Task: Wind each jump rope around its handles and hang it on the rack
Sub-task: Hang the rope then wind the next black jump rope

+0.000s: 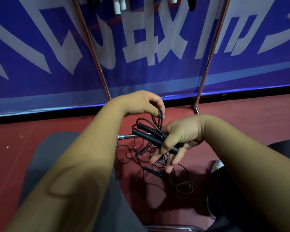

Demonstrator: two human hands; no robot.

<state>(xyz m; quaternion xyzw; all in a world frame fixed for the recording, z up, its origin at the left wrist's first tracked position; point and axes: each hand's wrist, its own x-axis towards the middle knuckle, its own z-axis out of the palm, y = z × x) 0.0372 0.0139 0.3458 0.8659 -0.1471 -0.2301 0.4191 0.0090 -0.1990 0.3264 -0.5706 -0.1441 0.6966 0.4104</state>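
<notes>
My right hand (177,139) grips the two black handles (149,135) of a jump rope, held side by side and pointing up to the left. My left hand (146,102) pinches a loop of that rope's thin black cord (160,117) just above the handles. Several cord loops bunch around the handle tops. More black rope lies tangled on the red floor (137,154) below my hands, with a loose black handle (153,171) among it. The rack's metal legs (94,52) rise in front of me. White and black handles (119,5) hang from the rack at the top edge.
A blue banner with large white characters (149,39) stands behind the rack. The rack's right leg (211,52) meets a foot on the floor (196,109). My knees in dark trousers (54,148) flank the rope pile. A shoe (217,166) shows at the right.
</notes>
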